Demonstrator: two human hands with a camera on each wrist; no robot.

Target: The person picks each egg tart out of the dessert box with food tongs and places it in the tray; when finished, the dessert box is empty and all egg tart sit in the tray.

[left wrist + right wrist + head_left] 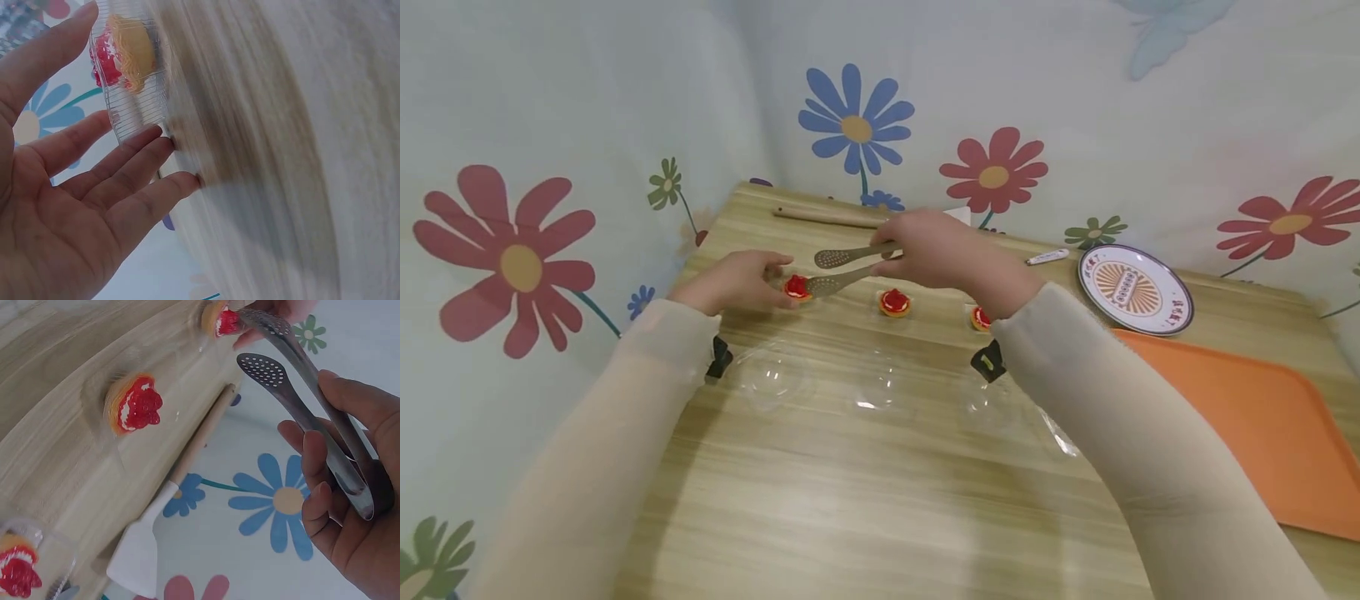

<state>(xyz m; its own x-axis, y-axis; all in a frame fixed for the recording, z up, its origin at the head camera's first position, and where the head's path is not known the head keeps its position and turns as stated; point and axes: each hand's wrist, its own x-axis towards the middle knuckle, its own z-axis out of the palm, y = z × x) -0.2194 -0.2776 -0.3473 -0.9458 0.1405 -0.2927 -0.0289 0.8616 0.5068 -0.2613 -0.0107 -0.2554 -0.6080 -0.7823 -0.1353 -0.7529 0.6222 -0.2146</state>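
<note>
My right hand point(936, 250) grips metal tongs point(315, 425) with perforated ends, which stand apart. One tong end overlaps the leftmost red-topped tart point(797, 287) in the head view. That tart, with a pale piped edge, sits in a clear ribbed plastic container point(134, 106). My left hand point(737, 279) is beside this container, its thumb and fingers spread around the near edge, fingertips right at the plastic. A second tart point(895, 302) sits in the middle in clear plastic, and a third point(980, 318) lies partly hidden behind my right wrist.
Clear domed lids point(775, 375) lie in a row nearer me. A white spatula point(140, 544) with a wooden handle lies along the back edge. At the right are a patterned plate point(1135, 289) and an orange tray point(1240, 417). Flowered cloth point(715, 75) hangs behind the wooden table point(850, 508).
</note>
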